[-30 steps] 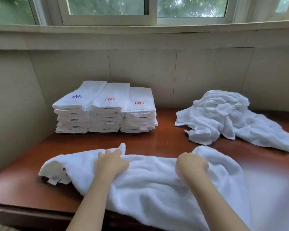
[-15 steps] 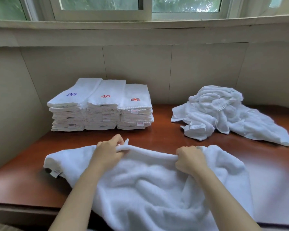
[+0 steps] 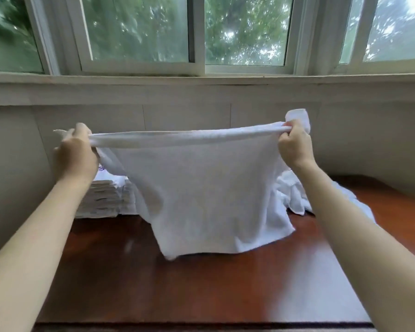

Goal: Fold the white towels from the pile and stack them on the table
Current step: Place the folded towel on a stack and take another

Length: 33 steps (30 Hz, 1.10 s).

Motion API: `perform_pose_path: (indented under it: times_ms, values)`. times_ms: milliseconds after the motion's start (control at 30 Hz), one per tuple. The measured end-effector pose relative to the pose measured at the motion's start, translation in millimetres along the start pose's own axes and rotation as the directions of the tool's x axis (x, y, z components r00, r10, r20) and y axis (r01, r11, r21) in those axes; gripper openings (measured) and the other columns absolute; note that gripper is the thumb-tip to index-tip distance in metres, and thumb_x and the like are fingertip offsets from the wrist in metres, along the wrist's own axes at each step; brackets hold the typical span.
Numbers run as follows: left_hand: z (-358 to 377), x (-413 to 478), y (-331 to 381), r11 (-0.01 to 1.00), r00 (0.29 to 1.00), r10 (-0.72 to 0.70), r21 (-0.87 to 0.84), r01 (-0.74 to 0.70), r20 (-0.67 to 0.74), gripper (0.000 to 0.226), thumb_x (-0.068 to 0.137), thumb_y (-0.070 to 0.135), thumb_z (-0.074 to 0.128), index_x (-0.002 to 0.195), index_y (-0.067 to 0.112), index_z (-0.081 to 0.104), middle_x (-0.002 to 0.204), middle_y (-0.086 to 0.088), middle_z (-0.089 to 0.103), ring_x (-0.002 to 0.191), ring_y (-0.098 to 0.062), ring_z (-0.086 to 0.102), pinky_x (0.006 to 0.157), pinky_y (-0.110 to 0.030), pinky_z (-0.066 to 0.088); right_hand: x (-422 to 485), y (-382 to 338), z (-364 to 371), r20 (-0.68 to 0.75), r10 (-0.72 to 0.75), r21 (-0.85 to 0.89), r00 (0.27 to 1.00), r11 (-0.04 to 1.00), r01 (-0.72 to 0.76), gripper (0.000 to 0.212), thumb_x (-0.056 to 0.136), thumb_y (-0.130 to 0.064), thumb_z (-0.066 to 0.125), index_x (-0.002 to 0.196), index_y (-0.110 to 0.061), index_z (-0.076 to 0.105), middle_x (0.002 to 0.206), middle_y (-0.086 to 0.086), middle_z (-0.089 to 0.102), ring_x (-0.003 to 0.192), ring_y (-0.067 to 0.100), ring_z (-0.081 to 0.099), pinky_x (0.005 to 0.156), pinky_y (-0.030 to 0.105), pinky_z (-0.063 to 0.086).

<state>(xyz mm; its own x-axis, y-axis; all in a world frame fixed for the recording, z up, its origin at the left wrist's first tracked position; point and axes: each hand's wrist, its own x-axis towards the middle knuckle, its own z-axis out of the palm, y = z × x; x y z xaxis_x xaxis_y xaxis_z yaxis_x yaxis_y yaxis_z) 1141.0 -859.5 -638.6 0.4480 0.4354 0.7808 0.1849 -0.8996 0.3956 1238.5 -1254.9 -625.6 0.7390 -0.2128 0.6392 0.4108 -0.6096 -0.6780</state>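
Over the middle of the wooden table (image 3: 201, 288), the left hand (image 3: 76, 155) and right hand (image 3: 295, 147) each pinch an upper corner of a white towel (image 3: 201, 188) stretched taut between them, hanging before the folded stacks (image 3: 101, 200) far left and the loose pile (image 3: 292, 197) far right.

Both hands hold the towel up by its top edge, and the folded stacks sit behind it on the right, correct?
No. The head view shows the left hand and right hand holding the towel up by its top edge, but the folded stacks sit behind it on the left.
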Motion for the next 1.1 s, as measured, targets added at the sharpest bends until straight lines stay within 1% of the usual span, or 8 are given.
perform_pose_path:
  times_ms: [167, 267, 333, 367, 533, 833, 967, 1100]
  values:
    - [-27, -24, -19, 0.923, 0.949, -0.143, 0.384, 0.025, 0.281, 0.032, 0.079, 0.003, 0.06, 0.111, 0.0, 0.059, 0.127, -0.032, 0.048, 0.098, -0.048, 0.055, 0.077, -0.044, 0.046, -53, 9, -40, 0.19, -0.056, -0.258, 0.98, 0.96, 0.105, 0.007, 0.089, -0.007, 0.05, 0.082, -0.007, 0.053, 0.073, 0.008, 0.056, 0.077, 0.028, 0.054, 0.064, 0.032, 0.04]
    - [-35, -70, -37, 0.768, 0.553, -0.403, 0.599, -0.229, 0.729, 0.054, 0.084, 0.028, 0.06, 0.133, 0.01, 0.047, 0.135, -0.012, 0.048, 0.099, -0.026, 0.063, 0.081, -0.032, 0.051, -110, 33, -49, 0.661, 0.407, -0.626, 0.63, 0.762, 0.163, 0.012, 0.093, -0.015, 0.048, 0.086, -0.009, 0.056, 0.059, -0.002, 0.055, 0.06, 0.02, 0.06, 0.049, 0.023, 0.038]
    - [-34, -102, -38, 0.747, 0.304, -0.439, 0.531, -0.4, 0.846, 0.049, 0.085, 0.041, 0.062, 0.126, 0.015, 0.052, 0.12, -0.001, 0.057, 0.077, -0.013, 0.062, 0.058, -0.02, 0.048, -143, 48, -43, 0.692, 0.631, -0.697, 0.35, 0.71, 0.1, 0.02, 0.097, -0.016, 0.043, 0.105, -0.003, 0.055, 0.058, 0.0, 0.062, 0.047, 0.013, 0.059, 0.049, 0.022, 0.04]
    - [-29, -117, -37, 0.75, 0.268, -0.437, 0.512, -0.419, 0.859, 0.049, 0.087, 0.044, 0.059, 0.128, 0.017, 0.051, 0.124, 0.001, 0.055, 0.083, -0.014, 0.061, 0.056, -0.019, 0.046, -154, 55, -36, 0.689, 0.631, -0.695, 0.356, 0.715, 0.078, 0.02, 0.097, -0.015, 0.04, 0.101, -0.004, 0.056, 0.061, 0.001, 0.063, 0.052, 0.015, 0.062, 0.052, 0.024, 0.041]
    - [24, -185, -25, 0.92, 0.447, -0.093, 0.248, -0.303, 0.89, 0.057, 0.098, 0.049, 0.038, 0.148, 0.024, 0.025, 0.153, -0.001, 0.031, 0.137, -0.023, 0.033, 0.11, -0.035, 0.031, -191, 87, 4, 0.616, 0.233, -0.546, 0.753, 0.815, 0.193, 0.03, 0.1, -0.028, 0.039, 0.124, -0.015, 0.05, 0.124, 0.009, 0.055, 0.117, 0.028, 0.051, 0.088, 0.033, 0.042]
    - [41, -222, -41, 0.968, 0.545, -0.042, 0.169, -0.186, 0.838, 0.032, 0.096, 0.053, 0.035, 0.098, 0.027, 0.054, 0.111, -0.001, 0.061, 0.105, -0.025, 0.056, 0.08, -0.032, 0.042, -191, 104, -16, 0.469, 0.677, -0.873, 0.567, 0.452, 0.183, 0.026, 0.092, -0.024, 0.039, 0.105, -0.022, 0.061, 0.127, -0.001, 0.06, 0.114, 0.019, 0.058, 0.08, 0.027, 0.042]
    - [49, -224, -43, 0.958, 0.672, 0.065, 0.143, -0.249, 0.737, 0.025, 0.096, 0.039, 0.04, 0.106, 0.024, 0.058, 0.121, 0.001, 0.055, 0.12, -0.021, 0.046, 0.09, -0.032, 0.042, -199, 110, 8, 0.467, 0.425, -0.769, 0.776, 0.628, 0.119, 0.024, 0.095, -0.021, 0.04, 0.11, -0.02, 0.059, 0.119, 0.003, 0.06, 0.109, 0.025, 0.056, 0.071, 0.029, 0.042]
    - [55, -225, -52, 0.958, 0.54, -0.127, 0.244, -0.151, 0.832, 0.065, 0.093, 0.062, 0.032, 0.15, 0.032, 0.019, 0.158, -0.002, 0.018, 0.143, -0.025, 0.02, 0.113, -0.038, 0.023, -214, 119, 51, 0.669, 0.349, -0.597, 0.656, 0.779, 0.194, 0.041, 0.099, -0.045, 0.029, 0.135, -0.029, 0.038, 0.148, 0.004, 0.033, 0.135, 0.029, 0.031, 0.106, 0.044, 0.028]
